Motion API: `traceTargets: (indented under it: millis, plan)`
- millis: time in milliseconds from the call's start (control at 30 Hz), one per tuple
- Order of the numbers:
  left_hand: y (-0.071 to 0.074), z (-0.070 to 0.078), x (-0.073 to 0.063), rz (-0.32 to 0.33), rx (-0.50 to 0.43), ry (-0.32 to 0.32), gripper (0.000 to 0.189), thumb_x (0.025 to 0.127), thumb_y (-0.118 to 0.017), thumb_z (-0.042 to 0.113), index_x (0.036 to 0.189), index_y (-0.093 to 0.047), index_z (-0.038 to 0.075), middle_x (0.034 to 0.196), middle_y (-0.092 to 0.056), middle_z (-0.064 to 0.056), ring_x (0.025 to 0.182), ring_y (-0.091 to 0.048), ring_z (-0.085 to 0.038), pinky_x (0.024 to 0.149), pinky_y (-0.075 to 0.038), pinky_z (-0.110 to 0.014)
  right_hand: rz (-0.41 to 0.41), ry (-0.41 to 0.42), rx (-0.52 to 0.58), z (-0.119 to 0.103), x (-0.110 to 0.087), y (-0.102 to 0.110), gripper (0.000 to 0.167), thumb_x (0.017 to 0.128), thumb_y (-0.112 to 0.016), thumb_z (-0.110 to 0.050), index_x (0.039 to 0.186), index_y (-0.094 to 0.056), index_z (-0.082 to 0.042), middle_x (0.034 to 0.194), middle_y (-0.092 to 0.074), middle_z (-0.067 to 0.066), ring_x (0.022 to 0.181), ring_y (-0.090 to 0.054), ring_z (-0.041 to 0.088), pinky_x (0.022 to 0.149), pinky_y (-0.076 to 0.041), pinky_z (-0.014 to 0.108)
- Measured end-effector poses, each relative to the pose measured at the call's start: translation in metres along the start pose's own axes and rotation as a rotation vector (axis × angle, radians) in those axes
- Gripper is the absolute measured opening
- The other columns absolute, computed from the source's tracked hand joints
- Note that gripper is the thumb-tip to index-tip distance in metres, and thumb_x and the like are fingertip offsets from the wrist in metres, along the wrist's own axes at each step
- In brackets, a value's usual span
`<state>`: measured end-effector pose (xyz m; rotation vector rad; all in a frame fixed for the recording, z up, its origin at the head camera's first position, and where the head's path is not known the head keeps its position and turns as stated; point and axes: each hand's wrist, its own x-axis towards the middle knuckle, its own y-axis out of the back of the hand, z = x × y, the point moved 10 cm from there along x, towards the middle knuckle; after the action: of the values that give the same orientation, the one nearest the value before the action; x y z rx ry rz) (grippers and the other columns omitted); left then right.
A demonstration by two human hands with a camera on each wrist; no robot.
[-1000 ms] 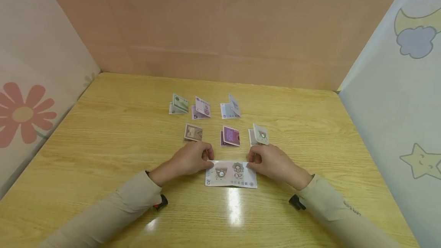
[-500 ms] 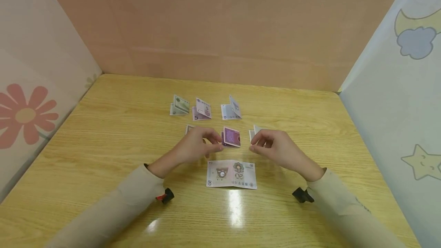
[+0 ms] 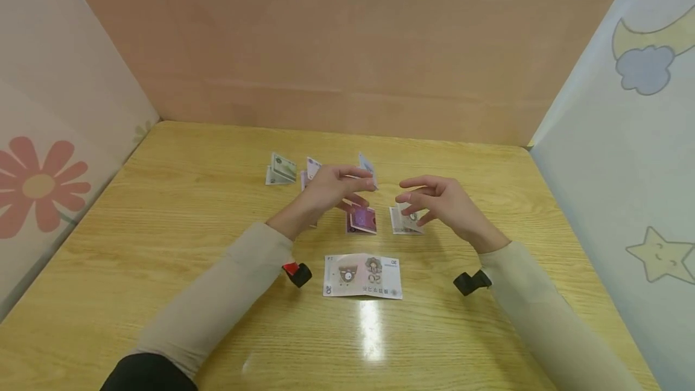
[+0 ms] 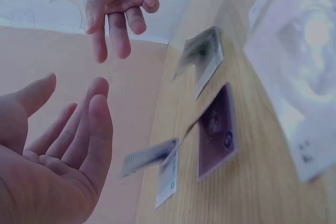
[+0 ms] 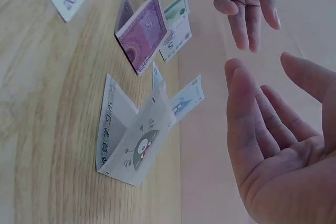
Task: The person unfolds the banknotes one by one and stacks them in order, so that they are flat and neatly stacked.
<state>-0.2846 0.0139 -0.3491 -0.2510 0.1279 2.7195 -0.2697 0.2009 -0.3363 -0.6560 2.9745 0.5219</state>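
My left hand [image 3: 333,189] hovers above the table with fingers loosely extended, holding nothing. Facing it, my right hand [image 3: 442,203] is raised near a folded grey play banknote [image 3: 399,225], also holding nothing. A 20 play banknote [image 3: 362,276] lies nearly flat, creased across its middle, closest to me. Below my left fingertips stands a folded purple banknote [image 3: 362,220]. In the right wrist view the grey banknote [image 5: 139,148] shows its half-raised flap, with my right hand [image 5: 286,145] apart from it. My left hand and wrist hide most of a brown banknote.
Behind stand a folded green banknote [image 3: 282,169], a pink one [image 3: 313,166] and a blue one [image 3: 367,165], the last two partly covered by my left hand. The wooden table [image 3: 190,198] meets an orange back wall [image 3: 347,65] and patterned side panels.
Both hands have let go of the 20 banknote's upper edge, then risen and moved away toward the back. The 20 banknote stays in place, and the fingers have spread.
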Motion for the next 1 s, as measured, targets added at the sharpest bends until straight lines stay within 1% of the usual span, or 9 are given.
traceTargets:
  millis: [67,133,233,333,433,533,667,800,1000]
  plan:
    - [-0.002,0.002,0.008,0.01,-0.017,0.008,0.038,0.096,-0.071,0.032,0.128,-0.066,0.011,0.115,-0.073,-0.007,0.093,-0.073,-0.026,0.084,-0.057,-0.049,-0.005,0.0,0.027,0.001,0.004,0.003,0.038,0.102,-0.061,-0.02,0.136,-0.057,-0.001,0.12,-0.069,0.019,0.098,-0.072,0.031,0.072,-0.06,0.042]
    - [-0.002,0.002,0.016,0.022,-0.035,0.018,0.038,0.097,-0.07,0.031,0.128,-0.066,0.01,0.114,-0.073,-0.008,0.09,-0.074,-0.025,0.085,-0.057,-0.049,-0.004,-0.006,0.055,0.002,0.008,0.005,0.041,0.102,-0.062,-0.024,0.136,-0.057,-0.002,0.122,-0.068,0.019,0.101,-0.071,0.031,0.074,-0.06,0.043]
    - [-0.001,0.001,0.027,0.048,-0.057,0.031,0.037,0.097,-0.07,0.03,0.127,-0.067,0.008,0.113,-0.073,-0.009,0.086,-0.074,-0.024,0.086,-0.056,-0.05,-0.007,-0.006,0.083,0.005,0.015,0.009,0.044,0.102,-0.062,-0.028,0.138,-0.056,-0.002,0.124,-0.067,0.019,0.104,-0.07,0.032,0.077,-0.06,0.045]
    - [0.003,0.0,0.036,0.076,-0.075,0.044,0.033,0.097,-0.07,0.028,0.123,-0.068,0.009,0.114,-0.073,-0.011,0.083,-0.074,-0.024,0.088,-0.055,-0.052,0.001,-0.021,0.105,0.009,0.021,0.014,0.046,0.101,-0.063,-0.03,0.139,-0.056,-0.004,0.126,-0.067,0.017,0.107,-0.069,0.03,0.079,-0.059,0.044]
    - [0.007,-0.001,0.044,0.107,-0.064,0.059,0.031,0.097,-0.07,0.028,0.121,-0.069,0.01,0.116,-0.072,-0.012,0.08,-0.074,-0.023,0.086,-0.056,-0.049,0.015,-0.035,0.129,0.013,0.026,0.02,0.046,0.101,-0.063,-0.03,0.139,-0.056,-0.005,0.128,-0.067,0.016,0.108,-0.069,0.028,0.081,-0.059,0.042]
    - [0.01,-0.002,0.05,0.133,-0.054,0.077,0.031,0.096,-0.071,0.027,0.121,-0.069,0.009,0.112,-0.073,-0.011,0.076,-0.074,-0.022,0.08,-0.059,-0.043,0.028,-0.046,0.149,0.015,0.029,0.025,0.044,0.102,-0.062,-0.029,0.139,-0.056,-0.005,0.128,-0.066,0.015,0.108,-0.069,0.025,0.082,-0.059,0.039]
    - [0.013,-0.004,0.056,0.161,-0.049,0.091,0.032,0.095,-0.073,0.024,0.122,-0.067,0.007,0.109,-0.073,-0.012,0.073,-0.073,-0.022,0.071,-0.06,-0.039,0.036,-0.055,0.168,0.015,0.034,0.027,0.044,0.102,-0.062,-0.028,0.139,-0.056,-0.006,0.128,-0.067,0.014,0.109,-0.069,0.024,0.082,-0.058,0.039]
    - [0.018,-0.008,0.058,0.196,-0.037,0.114,0.032,0.095,-0.073,0.021,0.121,-0.066,0.005,0.109,-0.073,-0.012,0.076,-0.073,-0.025,0.065,-0.06,-0.034,0.041,-0.067,0.171,0.016,0.04,0.028,0.047,0.101,-0.063,-0.03,0.14,-0.055,-0.006,0.129,-0.066,0.015,0.11,-0.068,0.026,0.084,-0.058,0.039]
    - [0.024,-0.016,0.057,0.221,-0.001,0.143,0.029,0.095,-0.073,0.02,0.119,-0.066,0.005,0.109,-0.073,-0.012,0.069,-0.071,-0.02,0.081,-0.058,-0.045,0.046,-0.078,0.186,0.018,0.046,0.034,0.046,0.103,-0.061,-0.028,0.141,-0.053,-0.004,0.133,-0.064,0.016,0.113,-0.066,0.027,0.085,-0.058,0.038]
